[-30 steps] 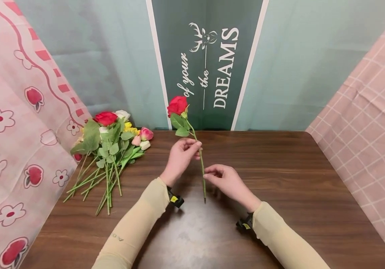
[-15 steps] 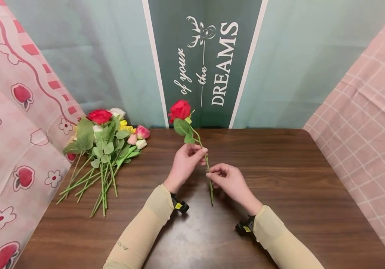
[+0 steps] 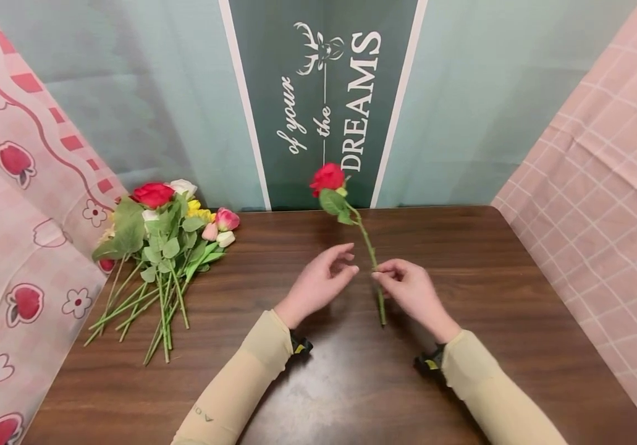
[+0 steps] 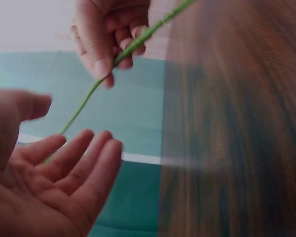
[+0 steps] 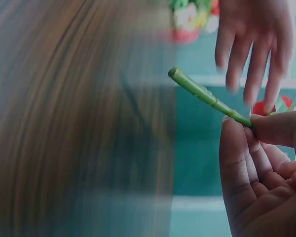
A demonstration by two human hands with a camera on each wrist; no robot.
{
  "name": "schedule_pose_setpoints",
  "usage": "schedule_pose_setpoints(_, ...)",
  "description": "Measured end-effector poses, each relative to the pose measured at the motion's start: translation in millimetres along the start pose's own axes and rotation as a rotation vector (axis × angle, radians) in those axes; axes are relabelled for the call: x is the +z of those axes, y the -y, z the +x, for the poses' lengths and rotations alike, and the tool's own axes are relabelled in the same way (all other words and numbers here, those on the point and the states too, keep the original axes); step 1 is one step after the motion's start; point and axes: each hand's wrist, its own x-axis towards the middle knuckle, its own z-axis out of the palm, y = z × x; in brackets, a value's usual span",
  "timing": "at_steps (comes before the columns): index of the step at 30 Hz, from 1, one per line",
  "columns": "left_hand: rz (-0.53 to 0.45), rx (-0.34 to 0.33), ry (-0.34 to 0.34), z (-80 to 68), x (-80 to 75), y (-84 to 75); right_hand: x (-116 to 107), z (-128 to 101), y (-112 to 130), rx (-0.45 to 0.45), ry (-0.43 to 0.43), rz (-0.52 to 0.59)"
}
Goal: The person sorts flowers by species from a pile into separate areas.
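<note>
A single red rose [image 3: 327, 178] with a green stem and a few leaves is held up over the table, bloom toward the back. My right hand [image 3: 411, 292] pinches its stem between thumb and fingertips, below the middle; the cut lower end [image 5: 187, 81] sticks out past the fingers in the right wrist view. Just left of the stem is my left hand [image 3: 320, 281], its fingers spread and relaxed, holding nothing. In the left wrist view the stem [image 4: 138, 42] runs past the left fingertips, up to the right hand's pinch.
A pile of flowers [image 3: 170, 247] lies at the table's left side: a red rose, white and yellow blooms and pink tulips, stems toward the front. Behind the brown wooden table [image 3: 318, 395] hangs a green printed cloth [image 3: 463, 111], with pink cloths at both sides.
The left hand has let go of the rose stem and loosened its fingers. The right hand, which came onto the stem, has carried the rose to the right. The head view shifted slightly.
</note>
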Motion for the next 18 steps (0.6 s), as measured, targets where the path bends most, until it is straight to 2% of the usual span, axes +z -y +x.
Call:
schedule_pose_setpoints(4, 0.378, 0.177, 0.134, -5.9, 9.9, -10.4, -60, -9, -28, 0.044, -0.051, -0.151)
schedule_pose_setpoints(7, 0.561, 0.303, 0.197, -9.4, 16.9, -18.0, -111, -18, -48, 0.096, -0.092, -0.269)
schedule_pose_setpoints(9, 0.614, 0.344, 0.235, -11.5, 20.8, -22.3, -141, -23, -62, 0.144, -0.100, -0.319)
schedule_pose_setpoints(12, 0.643, 0.360, 0.280, -14.0, 25.7, -25.0, -171, -27, -83, 0.210, -0.072, -0.340)
schedule_pose_setpoints(15, 0.652, 0.367, 0.306, -15.8, 29.3, -24.3, -182, -27, -98, 0.257, -0.031, -0.338)
schedule_pose_setpoints(18, 0.654, 0.381, 0.309, -17.2, 31.3, -22.8, -182, -24, -104, 0.286, -0.014, -0.370)
